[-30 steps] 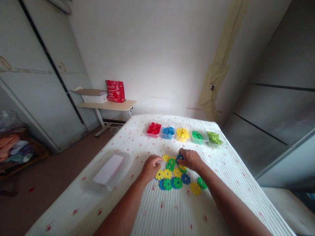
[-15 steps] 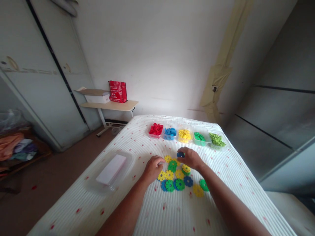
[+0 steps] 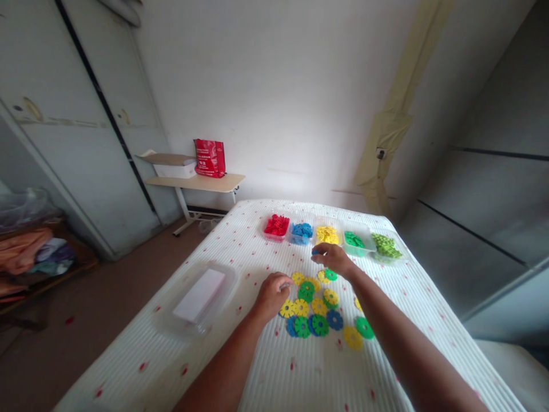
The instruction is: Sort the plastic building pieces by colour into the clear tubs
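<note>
My right hand (image 3: pixel 334 258) is raised over the far side of the loose notched plastic discs, just in front of the bins. Its fingers pinch a blue notched disc (image 3: pixel 315 252), of which only an edge shows. At the left side of the pile, my left hand (image 3: pixel 271 296) rests with its fingers curled together; what they hold, if anything, is hidden. Between and below my hands lie several discs, among them a yellow disc (image 3: pixel 319 306), a green disc (image 3: pixel 365 328) and a blue disc (image 3: pixel 334 320). Some overlap, and my right forearm partly covers others.
Along the table's (image 3: pixel 231 372) far side stand clear bins of red pieces (image 3: pixel 277 225), blue pieces (image 3: pixel 302 230), yellow pieces (image 3: pixel 327 234), green pieces (image 3: pixel 354 238) and light-green pieces (image 3: pixel 386 245). On the left lies a clear lid (image 3: pixel 229 276) with a white block (image 3: pixel 199 296) on it.
My right hand has lifted the blue disc off the pile and moved it away from me, toward the bins, uncovering a yellow and a green disc. My left hand has hardly moved.
</note>
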A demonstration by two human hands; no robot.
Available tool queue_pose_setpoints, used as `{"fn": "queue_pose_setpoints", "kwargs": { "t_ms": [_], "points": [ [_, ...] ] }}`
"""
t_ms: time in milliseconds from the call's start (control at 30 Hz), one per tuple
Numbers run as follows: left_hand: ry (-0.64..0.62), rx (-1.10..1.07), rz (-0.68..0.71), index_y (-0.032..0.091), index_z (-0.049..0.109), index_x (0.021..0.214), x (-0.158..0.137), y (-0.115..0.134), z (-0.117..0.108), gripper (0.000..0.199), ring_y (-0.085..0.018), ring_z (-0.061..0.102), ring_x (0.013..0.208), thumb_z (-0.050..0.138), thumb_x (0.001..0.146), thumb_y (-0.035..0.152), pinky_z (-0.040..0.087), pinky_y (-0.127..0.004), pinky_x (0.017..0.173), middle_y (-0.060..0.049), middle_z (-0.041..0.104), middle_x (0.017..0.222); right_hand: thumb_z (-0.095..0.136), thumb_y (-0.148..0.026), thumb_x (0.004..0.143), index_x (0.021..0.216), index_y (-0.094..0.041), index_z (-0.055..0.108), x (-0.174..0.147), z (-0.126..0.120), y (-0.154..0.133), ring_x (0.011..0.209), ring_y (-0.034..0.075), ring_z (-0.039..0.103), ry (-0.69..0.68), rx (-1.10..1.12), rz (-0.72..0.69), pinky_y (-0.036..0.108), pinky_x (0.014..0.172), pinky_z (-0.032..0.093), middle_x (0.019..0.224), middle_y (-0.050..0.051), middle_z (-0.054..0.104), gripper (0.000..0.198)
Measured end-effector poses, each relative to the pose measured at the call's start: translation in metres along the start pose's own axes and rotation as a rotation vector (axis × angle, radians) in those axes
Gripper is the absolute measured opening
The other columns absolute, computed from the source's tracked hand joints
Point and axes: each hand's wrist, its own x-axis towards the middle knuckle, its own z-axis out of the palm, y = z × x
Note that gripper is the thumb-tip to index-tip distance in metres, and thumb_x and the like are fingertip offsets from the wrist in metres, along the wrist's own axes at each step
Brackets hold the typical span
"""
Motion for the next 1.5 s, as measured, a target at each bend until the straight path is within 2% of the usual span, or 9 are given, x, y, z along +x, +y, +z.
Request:
{"fn": "queue_pose_setpoints", "kwargs": {
  "t_ms": [67,167,367,500,733,933,1167,1333,1500],
  "points": [
    [-0.003,-0.004,-0.002,0.017,0.067,0.08,0.0,0.001,-0.001,0.023,-0.015,0.059,0.086,0.049,0.068,0.008,0.045,-0.026,0.082,-0.004,0.067,0.087,0.062,-0.03,0.067,0.087,-0.02,0.066,0.021,-0.006,-0.013,0.075,0.016,0.059,0.082,-0.244,-0.094,0.026,0.069,0.044,0.084,0.004,0.067,0.023],
    [-0.011,-0.002,-0.007,0.017,0.067,0.08,-0.001,0.001,-0.001,0.025,-0.014,0.058,0.084,0.048,0.068,0.006,0.045,-0.026,0.081,-0.003,0.066,0.085,0.06,-0.03,0.07,0.101,-0.02,0.064,0.054,-0.013,-0.031,0.085,0.019,0.06,0.187,-0.467,-0.091,0.027,0.074,0.043,0.095,0.007,0.066,0.033],
    [-0.009,-0.006,-0.013,0.017,0.067,0.081,-0.001,0.001,-0.002,0.025,-0.014,0.058,0.085,0.048,0.068,0.006,0.046,-0.025,0.08,-0.003,0.066,0.086,0.054,-0.032,0.077,0.117,-0.014,0.057,0.082,-0.01,-0.03,0.095,0.02,0.059,0.365,-0.509,-0.094,0.027,0.083,0.042,0.113,0.012,0.058,0.044],
    [-0.011,0.006,-0.006,0.017,0.068,0.08,-0.001,0.0,-0.001,0.025,-0.015,0.058,0.087,0.05,0.068,0.006,0.045,-0.027,0.082,-0.004,0.067,0.087,0.047,-0.027,0.081,0.104,-0.015,0.063,0.055,-0.015,-0.002,0.09,0.019,0.06,0.405,-0.509,-0.126,0.028,0.081,0.043,0.106,0.009,0.063,0.031],
    [-0.016,-0.004,0.022,0.017,0.067,0.081,-0.001,-0.005,0.0,0.025,-0.014,0.058,0.089,0.05,0.067,0.005,0.045,-0.026,0.084,-0.003,0.066,0.089,0.041,-0.027,0.081,0.083,-0.016,0.067,-0.036,-0.039,0.064,0.075,0.018,0.062,0.376,-0.546,-0.17,0.026,0.069,0.044,0.087,0.008,0.068,0.028],
    [-0.02,0.032,0.024,0.016,0.066,0.079,-0.002,-0.002,0.0,0.025,-0.014,0.058,0.089,0.049,0.067,0.003,0.046,-0.026,0.085,-0.004,0.066,0.089,0.039,-0.029,0.08,0.081,-0.02,0.065,-0.098,-0.049,0.113,0.075,0.018,0.061,0.303,-0.533,-0.015,0.026,0.068,0.043,0.086,0.006,0.067,0.027],
    [-0.011,0.106,0.033,0.018,0.066,0.088,-0.003,0.004,0.004,0.026,-0.016,0.057,0.093,0.054,0.066,0.009,0.044,-0.029,0.087,-0.004,0.065,0.094,0.04,-0.028,0.081,0.082,-0.021,0.064,-0.102,-0.048,0.123,0.076,0.016,0.059,0.345,-0.56,0.071,0.024,0.065,0.039,0.087,0.004,0.065,0.026],
    [-0.141,0.206,0.069,0.021,0.063,0.1,0.004,0.022,0.013,0.036,-0.019,0.054,0.098,0.064,0.064,0.022,0.041,-0.031,0.091,-0.004,0.062,0.101,0.041,-0.028,0.082,0.082,-0.021,0.065,-0.1,-0.046,0.12,0.074,0.015,0.058,0.352,-0.574,0.074,0.023,0.061,0.037,0.087,0.004,0.065,0.025],
    [-0.203,0.464,-0.024,0.02,0.064,0.087,0.016,0.05,0.026,0.025,-0.022,0.056,0.089,0.064,0.063,0.028,0.045,-0.032,0.079,-0.007,0.059,0.092,0.04,-0.027,0.082,0.083,-0.021,0.064,-0.102,-0.046,0.12,0.076,0.015,0.058,0.342,-0.576,0.087,0.023,0.062,0.037,0.087,0.004,0.065,0.025]
  ]
}}
